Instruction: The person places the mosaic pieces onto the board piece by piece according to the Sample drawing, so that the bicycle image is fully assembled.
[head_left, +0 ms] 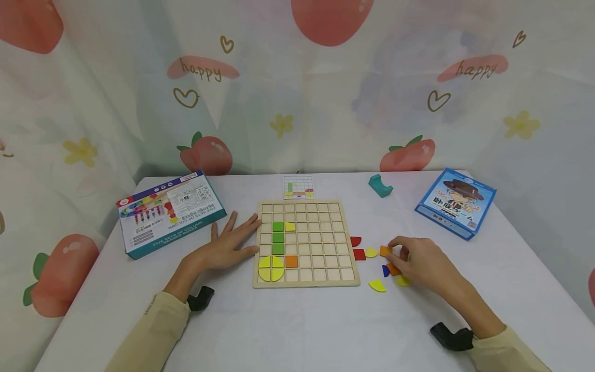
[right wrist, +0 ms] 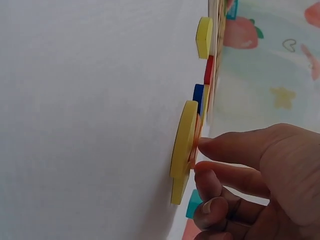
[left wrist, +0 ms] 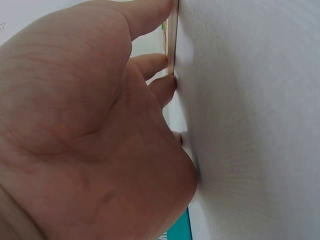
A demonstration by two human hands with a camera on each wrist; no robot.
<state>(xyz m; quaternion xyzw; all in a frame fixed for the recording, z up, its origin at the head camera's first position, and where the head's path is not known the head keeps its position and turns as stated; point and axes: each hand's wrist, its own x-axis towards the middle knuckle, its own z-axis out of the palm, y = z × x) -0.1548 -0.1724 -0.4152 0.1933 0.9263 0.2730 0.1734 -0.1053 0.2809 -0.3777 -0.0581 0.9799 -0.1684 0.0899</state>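
A wooden grid board [head_left: 307, 284] lies flat mid-table. Three green squares [head_left: 278, 237] run up one column, with a yellow quarter circle [head_left: 290, 227] beside the top one. Several yellow quarter circles form a full disc [head_left: 271, 268] at the lower left, and an orange square [head_left: 291, 261] sits to its right. My left hand [head_left: 228, 243] is spread, its fingertips at the board's left edge; the left wrist view shows its palm [left wrist: 95, 115]. Right of the board, the thumb and index finger of my right hand [head_left: 425, 261] pinch an orange piece [head_left: 385, 250].
Near my right hand lie two red pieces [head_left: 359, 254], a blue piece [head_left: 386, 270], another orange piece [head_left: 393, 269] and several yellow quarter circles [head_left: 377, 285]. Behind the board is a pattern card [head_left: 299, 187]. Boxes stand left [head_left: 172, 214] and right [head_left: 457, 201], with a teal block [head_left: 380, 186] at the back.
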